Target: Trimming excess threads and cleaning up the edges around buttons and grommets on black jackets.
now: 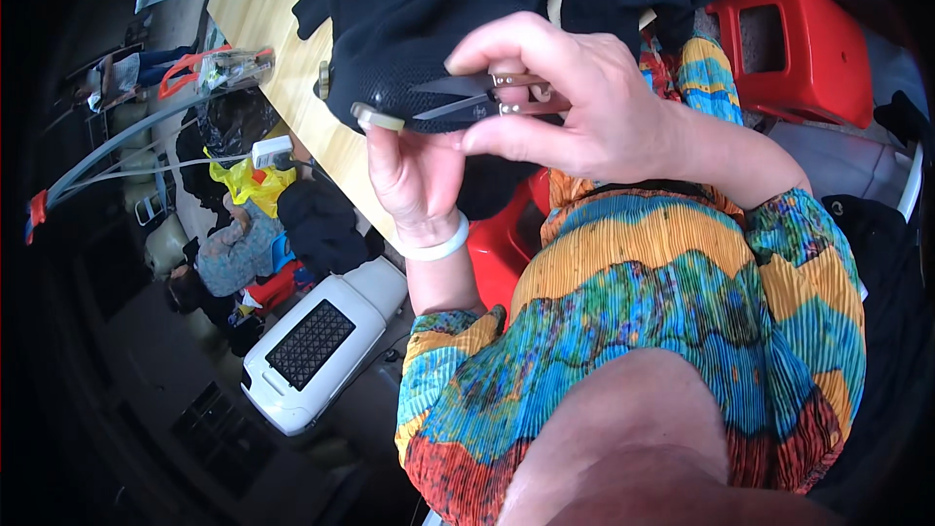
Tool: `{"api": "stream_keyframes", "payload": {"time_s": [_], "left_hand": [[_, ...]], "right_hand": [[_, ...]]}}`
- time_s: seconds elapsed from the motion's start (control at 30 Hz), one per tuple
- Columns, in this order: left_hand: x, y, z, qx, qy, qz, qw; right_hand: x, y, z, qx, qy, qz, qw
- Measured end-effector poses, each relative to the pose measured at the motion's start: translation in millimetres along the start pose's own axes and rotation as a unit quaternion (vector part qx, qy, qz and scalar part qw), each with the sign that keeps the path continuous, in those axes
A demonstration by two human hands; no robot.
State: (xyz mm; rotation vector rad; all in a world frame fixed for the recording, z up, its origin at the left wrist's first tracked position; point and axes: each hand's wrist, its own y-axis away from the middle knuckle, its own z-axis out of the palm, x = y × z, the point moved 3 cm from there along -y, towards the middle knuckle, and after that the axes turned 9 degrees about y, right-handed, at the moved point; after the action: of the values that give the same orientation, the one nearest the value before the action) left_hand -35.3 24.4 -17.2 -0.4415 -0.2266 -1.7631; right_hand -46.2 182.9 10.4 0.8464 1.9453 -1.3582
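Note:
My right hand is closed around a pair of thread snips. Their two dark blades stand apart and point left, over black mesh-like knit fabric. Just left of the blades, my left hand is turned palm up, with a white bangle on its wrist. At its fingertips is a small pale greenish thing with a rounded dark edge; its kind is unclear. The black garment spreads over the wooden table beneath and beyond both hands.
The light wooden table runs along the far left, with a small brownish round thing on it. Red stools stand at right and under the table. A white machine housing is at lower left, near a yellow bag and another person.

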Motion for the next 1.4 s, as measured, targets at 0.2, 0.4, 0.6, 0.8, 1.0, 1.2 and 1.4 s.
{"api": "stream_keyframes", "payload": {"time_s": [0.2,0.4,0.6,0.8,1.0,1.2,1.4], "left_hand": [[-6,3,0,0.055,0.013,-0.042,0.998],[-2,5,-6,0.118,-0.031,-0.062,0.991],[-2,9,-12,0.042,0.013,-0.076,0.996],[-2,17,-20,0.084,0.185,-0.081,0.976],[-6,16,-20,0.034,0.224,-0.077,0.971],[-3,15,-17,0.101,-0.174,0.028,0.979],[10,20,-21,0.076,-0.212,0.083,0.971]], "right_hand": [[12,-11,7,-0.011,0.113,-0.076,0.991],[15,-10,5,-0.002,0.155,-0.137,0.978],[22,-40,-17,0.01,0.165,-0.09,0.982],[22,-19,-19,0.03,0.102,-0.011,0.994],[16,-4,-19,-0.054,-0.031,0.111,0.992],[5,-4,-12,-0.051,-0.059,0.043,0.996],[3,8,-7,-0.099,-0.078,0.079,0.989]]}}
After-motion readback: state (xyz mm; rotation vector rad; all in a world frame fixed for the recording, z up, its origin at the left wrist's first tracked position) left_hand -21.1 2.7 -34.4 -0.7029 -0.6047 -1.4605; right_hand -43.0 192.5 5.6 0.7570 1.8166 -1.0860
